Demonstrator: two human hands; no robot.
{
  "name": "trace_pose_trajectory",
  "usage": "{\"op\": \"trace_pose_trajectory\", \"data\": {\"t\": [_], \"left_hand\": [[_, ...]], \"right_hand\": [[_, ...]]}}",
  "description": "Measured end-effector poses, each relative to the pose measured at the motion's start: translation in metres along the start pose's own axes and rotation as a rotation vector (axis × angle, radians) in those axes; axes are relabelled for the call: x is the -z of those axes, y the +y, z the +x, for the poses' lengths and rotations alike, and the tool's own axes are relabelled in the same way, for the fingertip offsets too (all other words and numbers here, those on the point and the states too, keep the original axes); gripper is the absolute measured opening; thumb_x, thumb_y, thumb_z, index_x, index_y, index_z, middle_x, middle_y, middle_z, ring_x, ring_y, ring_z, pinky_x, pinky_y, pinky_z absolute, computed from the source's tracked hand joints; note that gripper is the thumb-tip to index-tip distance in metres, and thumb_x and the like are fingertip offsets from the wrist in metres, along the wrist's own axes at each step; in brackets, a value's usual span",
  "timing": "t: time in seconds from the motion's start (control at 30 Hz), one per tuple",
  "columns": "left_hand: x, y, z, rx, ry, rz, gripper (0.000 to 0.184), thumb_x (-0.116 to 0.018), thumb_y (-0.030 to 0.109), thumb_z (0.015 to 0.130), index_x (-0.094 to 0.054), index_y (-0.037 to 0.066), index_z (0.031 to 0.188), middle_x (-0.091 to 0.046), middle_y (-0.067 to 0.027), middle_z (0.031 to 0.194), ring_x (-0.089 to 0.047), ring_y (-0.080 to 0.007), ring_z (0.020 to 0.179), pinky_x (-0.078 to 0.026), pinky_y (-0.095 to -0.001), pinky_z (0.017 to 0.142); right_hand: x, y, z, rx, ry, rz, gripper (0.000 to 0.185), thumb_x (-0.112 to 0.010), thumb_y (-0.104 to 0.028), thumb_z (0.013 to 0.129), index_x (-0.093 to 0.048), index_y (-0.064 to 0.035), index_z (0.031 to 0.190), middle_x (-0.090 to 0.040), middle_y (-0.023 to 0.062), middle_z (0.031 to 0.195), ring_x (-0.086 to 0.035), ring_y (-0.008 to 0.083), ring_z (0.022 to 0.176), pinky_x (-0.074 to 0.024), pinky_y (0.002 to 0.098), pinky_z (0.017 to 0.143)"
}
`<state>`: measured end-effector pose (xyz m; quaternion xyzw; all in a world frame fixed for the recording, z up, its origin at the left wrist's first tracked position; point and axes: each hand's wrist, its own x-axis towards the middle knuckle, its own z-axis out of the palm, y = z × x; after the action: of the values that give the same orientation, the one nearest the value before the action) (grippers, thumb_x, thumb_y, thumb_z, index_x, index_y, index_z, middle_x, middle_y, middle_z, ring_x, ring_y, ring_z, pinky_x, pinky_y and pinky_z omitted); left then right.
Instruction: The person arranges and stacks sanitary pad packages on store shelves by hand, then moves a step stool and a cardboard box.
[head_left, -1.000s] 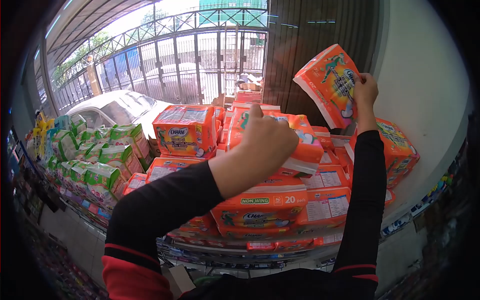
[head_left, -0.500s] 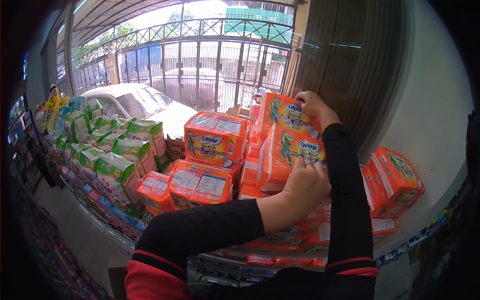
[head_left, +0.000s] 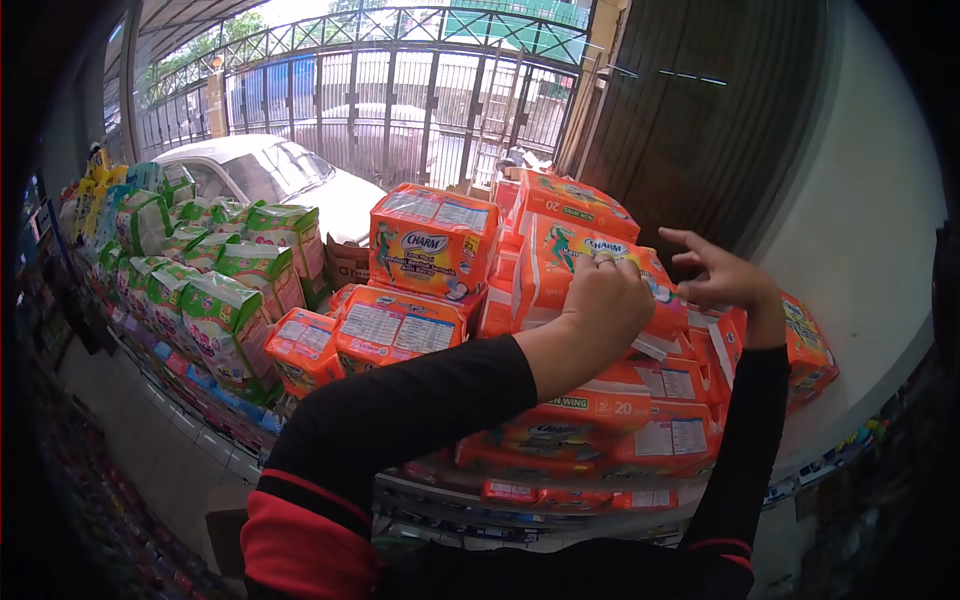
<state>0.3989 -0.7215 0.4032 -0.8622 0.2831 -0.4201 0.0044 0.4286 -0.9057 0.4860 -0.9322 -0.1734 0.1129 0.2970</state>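
Observation:
My left hand (head_left: 608, 300) has its fingers curled over the front face of an orange Charm pack (head_left: 545, 268), which leans back on the pile. Just right of that pack is my right hand (head_left: 715, 272), its fingers spread and nothing held. Behind the leaning pack another orange pack (head_left: 575, 203) lies on top of the stack. Left of them, an orange Charm pack (head_left: 425, 245) sits on a lower pack (head_left: 395, 325). Below my left hand is a pack marked NON WING (head_left: 600, 405).
Green and white packs (head_left: 225, 320) stand in rows on the left. More orange packs (head_left: 805, 345) lean by the white wall (head_left: 860, 250) at right. Behind the window are a white car (head_left: 270, 180) and a metal gate (head_left: 400, 120). A brown box (head_left: 347, 262) sits behind the packs.
The pack that my right hand held now lies flatter behind the leaning pack. My right hand has let go and moved right and down. My left hand remains on the leaning pack.

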Motion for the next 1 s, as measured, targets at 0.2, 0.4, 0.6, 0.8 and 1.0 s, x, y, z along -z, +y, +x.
{"op": "trace_pose_trajectory", "data": {"t": [0.2,0.4,0.6,0.8,1.0], "left_hand": [[-0.012,-0.015,0.011,-0.091,0.118,0.007,0.014,-0.057,0.016,0.066,-0.057,0.007,0.077,-0.056,-0.0052,0.075,-0.058,-0.0228,0.071,-0.044,-0.0354,0.063],[-0.025,-0.045,0.0,-0.086,0.149,-0.037,0.017,-0.055,0.013,0.069,-0.055,0.012,0.085,-0.054,-0.0016,0.082,-0.056,-0.0218,0.081,-0.043,-0.037,0.071],[0.003,-0.066,-0.007,0.015,-0.044,0.002,0.026,-0.059,0.015,0.071,-0.052,0.013,0.096,-0.052,-0.005,0.091,-0.051,-0.0224,0.094,-0.038,-0.0402,0.08],[0.098,-0.09,-0.039,0.024,0.044,-0.34,0.038,-0.063,0.018,0.069,-0.049,0.005,0.103,-0.054,-0.0123,0.095,-0.052,-0.0291,0.092,-0.04,-0.0382,0.078],[0.177,-0.111,-0.145,0.307,0.064,-0.531,0.042,-0.063,0.015,0.067,-0.049,0.001,0.104,-0.053,-0.0121,0.099,-0.052,-0.0214,0.092,-0.038,-0.0321,0.082]], "right_hand": [[-0.074,0.04,0.006,0.384,0.333,0.108,0.076,-0.075,-0.023,0.06,-0.035,-0.0059,0.122,-0.038,0.0153,0.121,-0.036,0.0214,0.115,-0.0349,0.0346,0.092],[-0.098,0.048,0.031,0.445,0.595,0.179,0.051,-0.069,-0.013,0.067,-0.044,-0.0057,0.111,-0.045,0.0113,0.107,-0.048,0.0181,0.099,-0.0437,0.0272,0.081],[-0.106,0.044,0.029,0.421,0.504,0.389,0.061,-0.068,-0.018,0.069,-0.036,-0.0061,0.118,-0.043,0.0154,0.114,-0.045,0.0222,0.106,-0.0414,0.0298,0.083],[-0.065,0.061,0.055,0.173,0.61,0.569,0.082,-0.049,-0.057,0.073,-0.023,-0.0029,0.128,-0.032,0.0181,0.128,-0.037,0.0259,0.115,-0.0357,0.039,0.087],[-0.068,0.063,0.118,0.162,0.302,1.184,0.076,-0.029,-0.065,0.076,-0.043,-0.002,0.115,-0.05,0.0124,0.112,-0.049,0.0192,0.102,-0.0385,0.0299,0.087]]}}
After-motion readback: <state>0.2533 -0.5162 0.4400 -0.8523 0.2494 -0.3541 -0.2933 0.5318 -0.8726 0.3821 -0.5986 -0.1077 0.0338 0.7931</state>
